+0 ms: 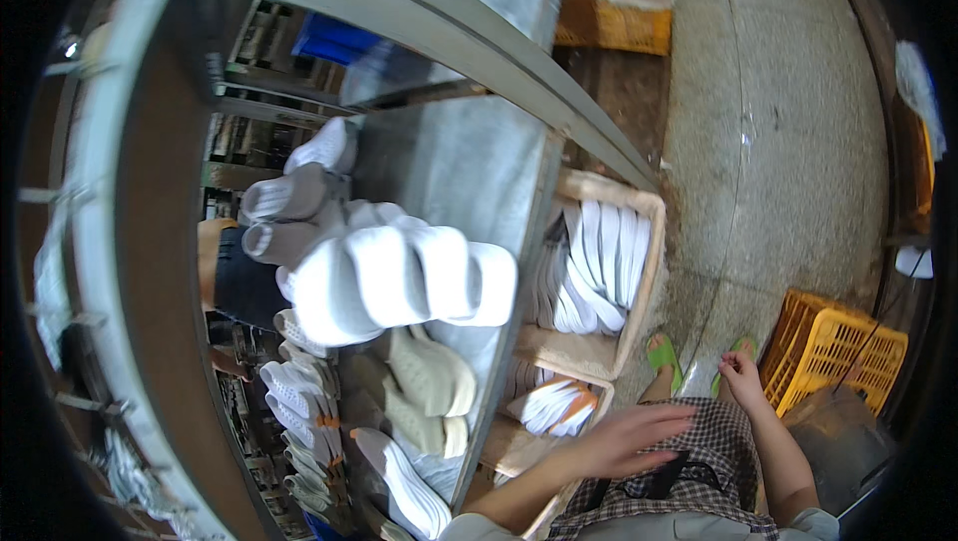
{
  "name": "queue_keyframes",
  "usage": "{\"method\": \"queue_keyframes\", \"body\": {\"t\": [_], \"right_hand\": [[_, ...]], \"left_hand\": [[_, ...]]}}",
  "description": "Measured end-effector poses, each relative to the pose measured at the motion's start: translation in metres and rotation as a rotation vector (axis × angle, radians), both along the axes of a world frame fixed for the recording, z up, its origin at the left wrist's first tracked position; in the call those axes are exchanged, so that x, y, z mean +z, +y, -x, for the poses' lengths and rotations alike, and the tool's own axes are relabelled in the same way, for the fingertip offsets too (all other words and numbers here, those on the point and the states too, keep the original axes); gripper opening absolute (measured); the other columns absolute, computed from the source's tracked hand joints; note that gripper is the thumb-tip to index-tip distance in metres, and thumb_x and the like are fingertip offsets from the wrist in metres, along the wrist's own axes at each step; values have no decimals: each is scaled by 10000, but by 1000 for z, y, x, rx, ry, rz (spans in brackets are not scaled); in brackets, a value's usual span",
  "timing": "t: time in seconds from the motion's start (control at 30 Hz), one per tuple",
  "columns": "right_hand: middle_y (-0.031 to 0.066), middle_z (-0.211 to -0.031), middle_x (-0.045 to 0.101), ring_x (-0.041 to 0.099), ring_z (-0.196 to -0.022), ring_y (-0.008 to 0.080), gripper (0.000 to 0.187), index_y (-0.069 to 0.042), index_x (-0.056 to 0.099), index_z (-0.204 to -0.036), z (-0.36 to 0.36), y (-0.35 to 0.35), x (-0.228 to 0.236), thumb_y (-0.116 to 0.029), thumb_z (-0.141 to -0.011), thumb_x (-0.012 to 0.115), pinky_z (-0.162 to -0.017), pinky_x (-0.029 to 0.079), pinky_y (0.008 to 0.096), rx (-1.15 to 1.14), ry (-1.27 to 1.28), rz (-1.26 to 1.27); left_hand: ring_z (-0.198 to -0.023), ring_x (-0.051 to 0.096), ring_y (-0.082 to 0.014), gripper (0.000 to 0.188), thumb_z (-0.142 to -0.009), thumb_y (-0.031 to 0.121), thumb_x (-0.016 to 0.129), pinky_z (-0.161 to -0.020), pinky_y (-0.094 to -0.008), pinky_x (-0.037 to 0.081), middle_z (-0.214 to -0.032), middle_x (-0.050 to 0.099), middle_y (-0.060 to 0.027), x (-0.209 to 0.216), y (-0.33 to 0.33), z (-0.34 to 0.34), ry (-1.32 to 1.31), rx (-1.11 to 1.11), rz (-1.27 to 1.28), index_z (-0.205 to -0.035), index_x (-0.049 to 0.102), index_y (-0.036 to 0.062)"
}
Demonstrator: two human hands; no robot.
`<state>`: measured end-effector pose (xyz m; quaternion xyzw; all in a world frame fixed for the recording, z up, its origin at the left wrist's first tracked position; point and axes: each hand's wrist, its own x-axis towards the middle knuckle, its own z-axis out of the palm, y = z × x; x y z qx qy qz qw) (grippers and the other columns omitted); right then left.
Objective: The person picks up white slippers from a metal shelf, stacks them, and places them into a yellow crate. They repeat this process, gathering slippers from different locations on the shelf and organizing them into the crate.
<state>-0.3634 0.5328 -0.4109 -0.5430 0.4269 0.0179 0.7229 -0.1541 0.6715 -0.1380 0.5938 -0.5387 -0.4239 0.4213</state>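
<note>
My left hand point(631, 443) hovers in front of my checked apron point(723, 451) with its fingers stretched out, and nothing shows in it. My right hand point(739, 379) is over the apron's right side, above a green slipper. Its fingers are curled in, and whether something small is between them is hidden. To the left, a metal-topped workbench point(439, 157) carries a row of white shoe soles point(394, 276) standing close together. Beside them are grey knitted shoe uppers point(289, 217), olive shoes point(429, 386) and a white sole point(404, 486).
Under the bench edge, a lined crate point(654, 262) holds white soles; a second crate point(605, 396) holds white and orange pieces. A yellow plastic crate point(838, 346) stands right of my feet. A grey metal frame point(419, 12) crosses above the bench. Another person's dark clothing point(244, 276) shows beyond it.
</note>
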Motion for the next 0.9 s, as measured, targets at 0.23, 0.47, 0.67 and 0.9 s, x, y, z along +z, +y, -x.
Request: {"method": "queue_keyframes", "body": {"t": [0.23,0.47,0.67,0.9], "right_hand": [[52,-800,525,508,-740,151,142,-1,534,-887,29,-32,23,-114,-833,600,-696,439,295,3,146,119],[58,-760,522,492,-653,157,91,-7,500,-860,30,-32,39,-60,-831,568,-626,437,307,4,252,126],[80,-792,555,533,-695,176,133,-1,501,-895,18,-6,55,-76,-819,581,-646,446,331,-45,297,113],[170,-909,616,604,-822,287,240,32,537,-982,11,14,66,-136,-820,593,-755,477,375,212,510,207]], "left_hand": [[-864,570,-236,458,-888,162,563,-752,-373,472,-1004,572,-125,168,88,-151,-118,1281,761,-1279,352,48],[-1127,480,-262,548,-858,342,599,-960,-417,369,-1238,480,-138,102,126,-399,451,1389,428,-1296,413,69],[-1211,397,-320,684,-841,549,503,-982,-515,349,-1310,423,-173,78,112,-490,503,1530,227,-1310,415,59],[-1275,314,-343,791,-833,605,448,-990,-594,281,-1385,342,-176,67,115,-530,635,1663,261,-1341,345,8]]}}
